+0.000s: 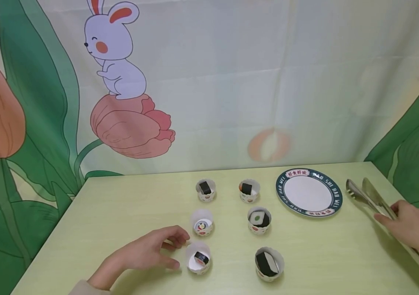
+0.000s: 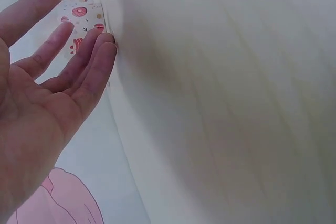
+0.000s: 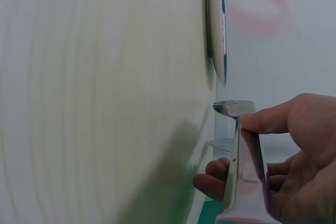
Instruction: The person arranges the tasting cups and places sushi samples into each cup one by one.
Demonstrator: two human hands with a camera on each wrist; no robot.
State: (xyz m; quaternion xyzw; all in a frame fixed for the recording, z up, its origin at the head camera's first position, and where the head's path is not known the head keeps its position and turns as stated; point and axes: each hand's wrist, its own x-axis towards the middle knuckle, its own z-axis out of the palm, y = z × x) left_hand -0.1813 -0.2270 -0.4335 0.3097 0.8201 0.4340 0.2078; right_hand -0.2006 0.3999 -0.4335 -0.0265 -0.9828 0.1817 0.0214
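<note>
At the right side of the table, my right hand (image 1: 413, 225) holds metal serving tongs (image 3: 244, 166), thumb on one arm and fingers round the other. The tongs' two ends spread apart toward the plate (image 1: 306, 213), a white one with a dark blue lettered rim. My left hand (image 1: 148, 250) is over the table with loosely bent fingers and nothing between them. Its fingertips are right beside the front left paper cup (image 1: 191, 268), which contains a small sushi piece (image 1: 201, 258). Close behind stands another cup (image 1: 202, 215) with a round sushi roll (image 1: 201, 225).
Two more cups stand at the back, each with a dark-wrapped sushi piece (image 1: 205, 188) (image 1: 246, 189). On the right side are a cup (image 1: 259, 230) with green-centred sushi and a front cup (image 1: 268, 278) with black-and-white sushi. A printed curtain (image 1: 213, 82) hangs behind the table.
</note>
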